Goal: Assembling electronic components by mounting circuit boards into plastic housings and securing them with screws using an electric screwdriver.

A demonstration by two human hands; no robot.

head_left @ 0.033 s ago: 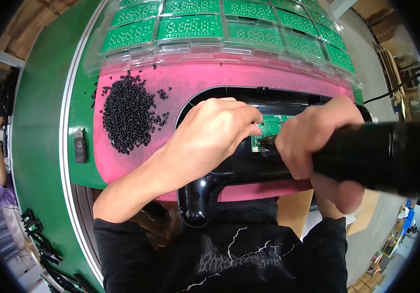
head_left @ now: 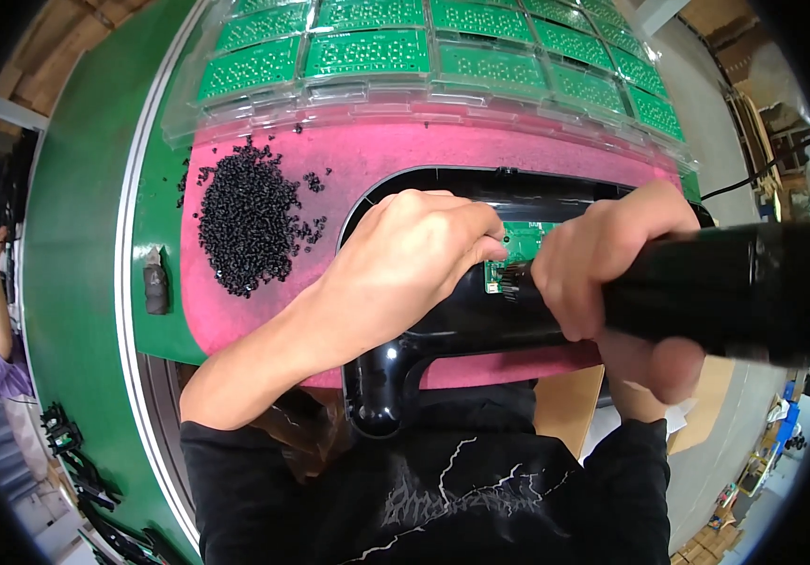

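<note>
A glossy black plastic housing (head_left: pixel 480 325) lies open on the pink mat, with a green circuit board (head_left: pixel 523 243) inside it. At the board's left edge is my left hand (head_left: pixel 414 240), its thumb and forefinger pinched together; whatever they may hold is hidden. My right hand (head_left: pixel 593 259) wraps around a thick black electric screwdriver (head_left: pixel 706 297), tilted with its rear end toward the right rim. The dark, ridged front end of the screwdriver is close to the board's lower part, near a small white connector (head_left: pixel 493 288). Whether its tip touches a screw cannot be seen.
Left of the housing, a heap of small black screws (head_left: pixel 247 221) sits on the pink mat (head_left: pixel 330 141). Clear trays of green circuit boards (head_left: pixel 367 52) stand behind. A dark wrapped block (head_left: pixel 155 282) lies on the green table (head_left: pixel 75 235). Another person's purple sleeve (head_left: pixel 5 363) shows far left.
The rear end of the screwdriver has shifted slightly toward the far side, with my right hand still around it. My left hand has hardly moved.
</note>
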